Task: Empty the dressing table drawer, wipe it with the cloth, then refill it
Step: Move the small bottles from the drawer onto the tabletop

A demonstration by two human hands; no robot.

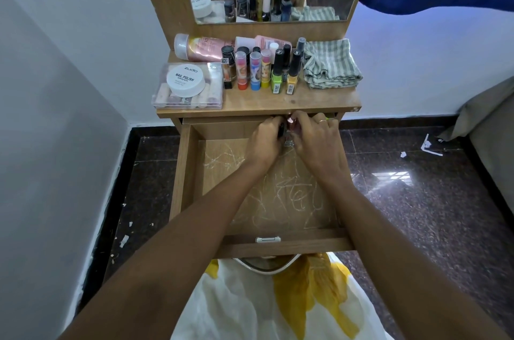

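The wooden drawer (185, 173) is pulled far out; its scratched bottom shows bare in front. Both hands reach to its far end, under the tabletop edge. My left hand (265, 142) is closed around a dark small bottle. My right hand (317, 142) grips a pinkish small bottle (292, 124); something green peeks past its fingers. What else lies at the back of the drawer is hidden by the hands. The folded grey-striped cloth (331, 64) lies on the tabletop's right end.
On the tabletop (278, 100) stand several nail polish bottles and lip balms (256, 70), two pink bottles lying behind them, and a clear box with a white nail polish wipes jar (185, 79) at left. A mirror rises behind. Paper scraps litter the dark floor.
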